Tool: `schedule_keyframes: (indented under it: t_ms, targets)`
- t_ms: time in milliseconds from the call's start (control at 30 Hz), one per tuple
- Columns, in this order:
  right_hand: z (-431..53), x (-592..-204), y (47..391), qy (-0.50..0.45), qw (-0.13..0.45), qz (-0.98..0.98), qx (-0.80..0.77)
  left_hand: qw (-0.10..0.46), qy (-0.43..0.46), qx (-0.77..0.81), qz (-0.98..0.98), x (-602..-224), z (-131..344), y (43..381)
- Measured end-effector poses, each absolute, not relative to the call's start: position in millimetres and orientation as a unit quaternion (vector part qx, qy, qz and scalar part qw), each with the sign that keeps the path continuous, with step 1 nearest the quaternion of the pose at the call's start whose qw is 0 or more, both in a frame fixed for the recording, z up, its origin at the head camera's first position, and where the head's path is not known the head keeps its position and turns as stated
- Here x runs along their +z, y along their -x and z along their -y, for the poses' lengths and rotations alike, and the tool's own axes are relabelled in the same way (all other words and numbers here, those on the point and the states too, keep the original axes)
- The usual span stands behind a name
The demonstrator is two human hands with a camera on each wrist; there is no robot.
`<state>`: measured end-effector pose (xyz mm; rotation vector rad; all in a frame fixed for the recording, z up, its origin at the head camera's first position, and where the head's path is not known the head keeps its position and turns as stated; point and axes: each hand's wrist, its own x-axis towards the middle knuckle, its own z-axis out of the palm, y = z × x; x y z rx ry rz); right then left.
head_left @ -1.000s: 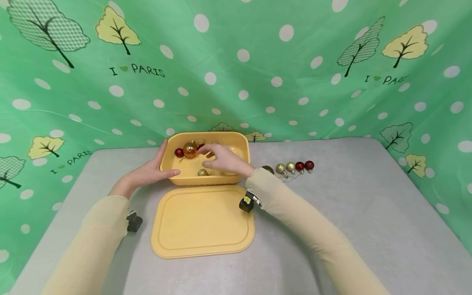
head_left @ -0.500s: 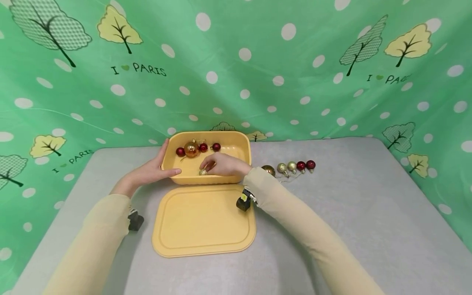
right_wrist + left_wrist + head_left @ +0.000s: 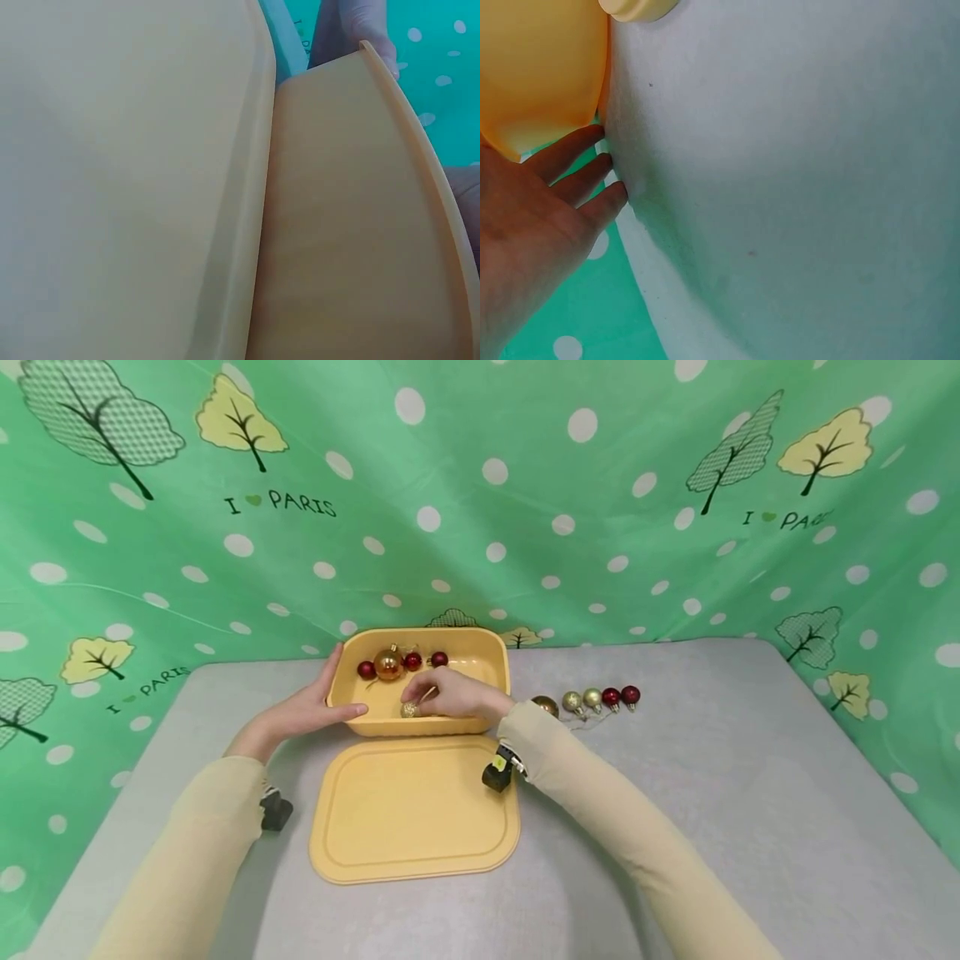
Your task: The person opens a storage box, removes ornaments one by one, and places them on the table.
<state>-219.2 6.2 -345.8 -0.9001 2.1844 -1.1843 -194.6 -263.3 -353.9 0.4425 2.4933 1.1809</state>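
A yellow plastic box (image 3: 495,727) stands tipped toward me at the back of the table. My left hand (image 3: 303,706) holds its left end, thumb over the near rim and fingers along the outside. In the left wrist view those fingers (image 3: 577,176) spread below the box wall (image 3: 547,67). Inside the box, my right hand (image 3: 453,692) pinches a small gold glitter bauble (image 3: 408,711) by the near wall. A large shiny gold bauble (image 3: 388,665) sits at the back among red baubles (image 3: 365,670). In the right wrist view the box's outer wall (image 3: 352,210) hides most of the hand.
The box's yellow lid (image 3: 416,814) lies flat on the grey table (image 3: 720,793) in front of the box. Right of the box a row of gold and red baubles (image 3: 592,698) has thin strings attached. A green polka-dot cloth (image 3: 525,493) hangs behind.
My right hand has moved from the red baubles at the back of the box to the gold glitter bauble near the front, and now pinches it. My left hand stays put.
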Motion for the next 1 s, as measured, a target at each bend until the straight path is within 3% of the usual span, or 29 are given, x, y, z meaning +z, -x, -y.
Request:
schedule_keyframes:
  t_ms: [333, 600, 1000]
  targets:
    - [-20, -334, 213, 0.349, 0.176, -0.791, -0.471, 0.174, -0.153, 0.419, -0.878, -351, 260, 192]
    - [-35, -335, 207, 0.327, 0.197, -0.715, -0.586, 0.176, -0.148, 0.41, -0.883, -351, 260, 191]
    - [-54, -334, 200, 0.269, 0.155, -0.677, -0.667, 0.174, -0.148, 0.422, -0.877, -353, 261, 191]
